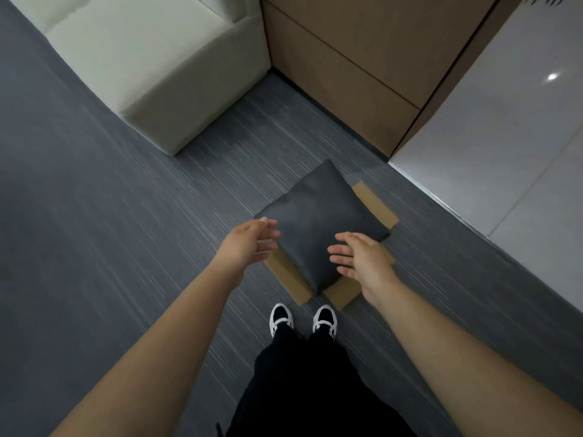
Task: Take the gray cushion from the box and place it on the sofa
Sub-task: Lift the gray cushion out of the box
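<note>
A dark gray cushion (318, 216) lies on top of a low cardboard box (373, 203) on the carpet, just ahead of my feet. The cushion covers most of the box, so only brown flaps show around it. My left hand (249, 241) hovers at the cushion's left edge with fingers spread and nothing in it. My right hand (359, 255) hovers over the cushion's near right corner, also open, palm turned inward. The off-white sofa (151, 61) stands at the upper left, its seat facing up.
A brown wooden cabinet (362, 58) stands behind the box, beside the sofa. A glossy white surface (504, 137) fills the right side. Gray striped carpet (94, 231) covers the floor. My black-and-white shoes (303, 320) stand right at the box's near edge.
</note>
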